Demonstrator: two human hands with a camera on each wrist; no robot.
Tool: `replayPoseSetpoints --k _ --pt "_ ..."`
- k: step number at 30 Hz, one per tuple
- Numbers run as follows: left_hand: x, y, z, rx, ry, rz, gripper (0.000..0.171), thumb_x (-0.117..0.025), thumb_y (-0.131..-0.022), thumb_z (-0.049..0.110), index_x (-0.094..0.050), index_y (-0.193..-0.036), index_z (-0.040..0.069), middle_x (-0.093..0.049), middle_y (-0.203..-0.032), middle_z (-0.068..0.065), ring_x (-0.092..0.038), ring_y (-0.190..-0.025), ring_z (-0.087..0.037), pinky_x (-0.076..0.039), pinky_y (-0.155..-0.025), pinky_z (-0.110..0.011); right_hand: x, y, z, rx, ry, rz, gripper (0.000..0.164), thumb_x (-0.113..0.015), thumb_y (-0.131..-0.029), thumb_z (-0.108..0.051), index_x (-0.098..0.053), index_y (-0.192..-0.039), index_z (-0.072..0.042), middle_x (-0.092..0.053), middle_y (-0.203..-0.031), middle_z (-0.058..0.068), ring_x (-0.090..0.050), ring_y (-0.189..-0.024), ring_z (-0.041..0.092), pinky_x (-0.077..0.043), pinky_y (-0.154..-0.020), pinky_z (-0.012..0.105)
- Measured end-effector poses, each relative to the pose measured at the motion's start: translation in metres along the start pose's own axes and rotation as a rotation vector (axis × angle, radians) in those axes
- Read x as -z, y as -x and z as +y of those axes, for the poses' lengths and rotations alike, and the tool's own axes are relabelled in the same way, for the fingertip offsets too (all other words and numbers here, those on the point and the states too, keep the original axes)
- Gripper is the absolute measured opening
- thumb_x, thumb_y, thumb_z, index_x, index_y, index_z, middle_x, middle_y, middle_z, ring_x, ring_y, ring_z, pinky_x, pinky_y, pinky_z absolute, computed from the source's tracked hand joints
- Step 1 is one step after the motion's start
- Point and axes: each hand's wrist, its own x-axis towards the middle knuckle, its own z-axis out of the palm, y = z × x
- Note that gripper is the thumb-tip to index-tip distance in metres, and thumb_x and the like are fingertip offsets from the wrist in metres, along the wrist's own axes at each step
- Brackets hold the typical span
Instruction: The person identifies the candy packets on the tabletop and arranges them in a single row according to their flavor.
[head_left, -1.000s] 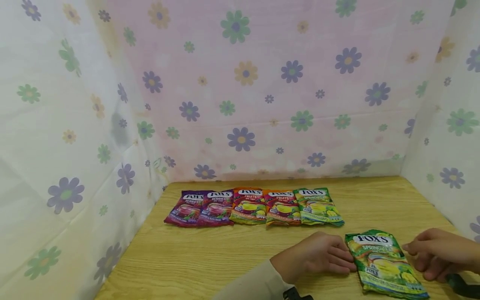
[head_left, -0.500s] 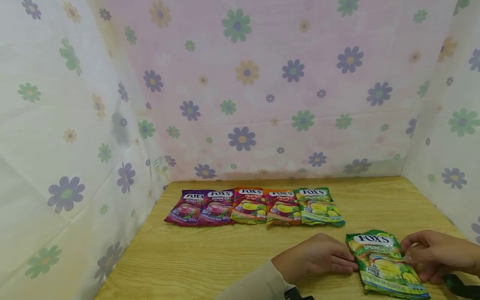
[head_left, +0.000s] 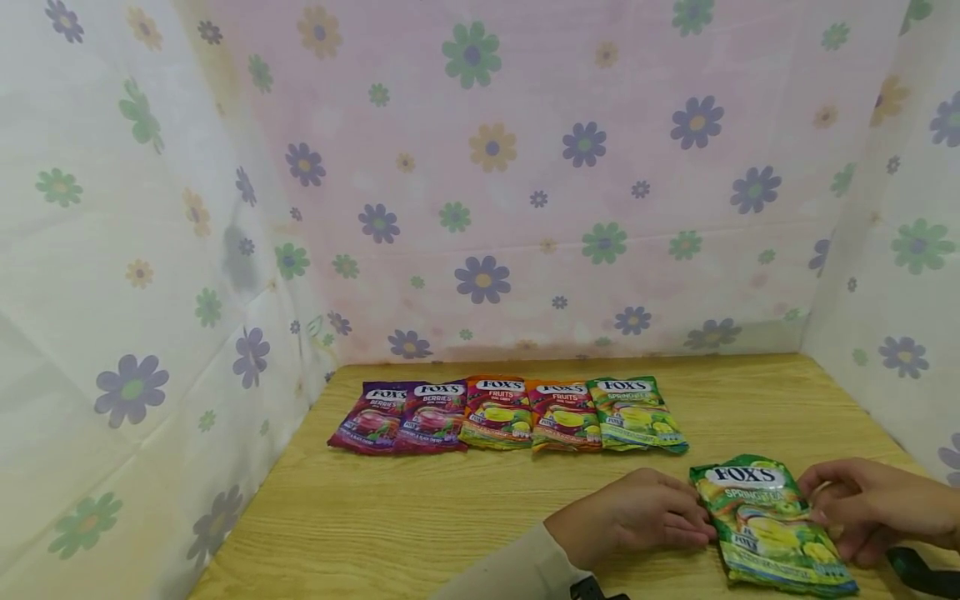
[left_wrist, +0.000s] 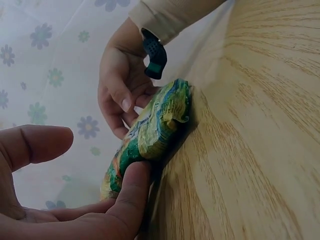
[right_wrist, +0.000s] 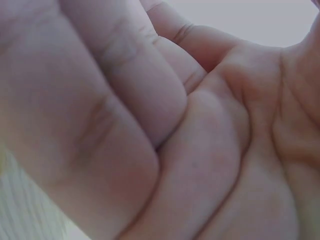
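A green and yellow Fox's Spring Tea candy bag (head_left: pixel 772 533) lies face up at the front right of the table, seen edge-on in the left wrist view. My left hand (head_left: pixel 637 517) rests on the table at the bag's left side; its fingertips touch that edge while the thumb stands well apart from it. On the opposite side, my right hand (head_left: pixel 885 508) pinches the bag's right edge, thumb on top and fingers curled beside it. Curled fingers and palm fill the right wrist view, hiding the bag there.
Farther back, a row of candy bags lies side by side: two purple Berries bags (head_left: pixel 435 417), two orange-red Fruits bags (head_left: pixel 566 417) and a green Spring Tea bag (head_left: pixel 637 414). Flower-patterned cloth (head_left: pixel 480 208) surrounds the wooden table (head_left: pixel 420 517) at the back and sides.
My right hand has moved left, from beside the candy bag onto its right edge. The bag's top has shifted very slightly. My left hand has barely moved.
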Motion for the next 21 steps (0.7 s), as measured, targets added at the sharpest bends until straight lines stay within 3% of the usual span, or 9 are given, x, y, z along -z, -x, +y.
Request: replayPoseSetpoints --k 6,12,15,21 --pt "-0.004 -0.001 0.001 -0.029 0.007 0.025 0.039 -0.059 -0.096 -0.002 -0.059 -0.135 0.001 -0.071 -0.106 -0.016 -0.073 -0.105 -0.026 -0.053 -0.107 -0.04 0.0 0.004 -0.006 0.009 0.061 0.045 0.041 -0.05 -0.107 -0.02 -0.043 -0.134 0.01 -0.07 -0.107 0.016 -0.072 -0.082 0.035 -0.064 -0.07 0.049" --pt "-0.006 -0.003 0.002 -0.07 0.031 0.03 0.039 -0.059 -0.094 -0.005 -0.061 -0.132 0.002 -0.071 -0.103 -0.016 -0.071 -0.088 -0.02 -0.056 -0.104 -0.04 0.0 0.007 -0.012 -0.001 0.086 0.08 0.043 -0.052 -0.108 -0.023 -0.044 -0.134 0.009 -0.068 -0.107 0.016 -0.072 -0.081 0.037 -0.063 -0.07 0.051" --pt "-0.007 -0.004 0.004 -0.096 0.053 0.025 0.042 -0.058 -0.093 -0.007 -0.06 -0.134 0.001 -0.069 -0.105 -0.017 -0.069 -0.088 -0.02 -0.055 -0.106 -0.042 0.002 0.008 -0.014 0.011 0.102 0.097 0.045 -0.052 -0.108 -0.024 -0.044 -0.135 0.011 -0.067 -0.107 0.016 -0.072 -0.082 0.039 -0.063 -0.07 0.053" --pt "-0.007 -0.007 0.01 -0.122 0.092 0.009 0.046 -0.056 -0.093 -0.011 -0.057 -0.137 0.0 -0.064 -0.116 -0.02 -0.069 -0.105 -0.026 -0.051 -0.111 -0.044 0.008 0.008 -0.02 0.03 0.139 0.134 0.048 -0.052 -0.109 -0.025 -0.044 -0.137 0.013 -0.069 -0.107 0.012 -0.072 -0.082 0.04 -0.063 -0.07 0.053"
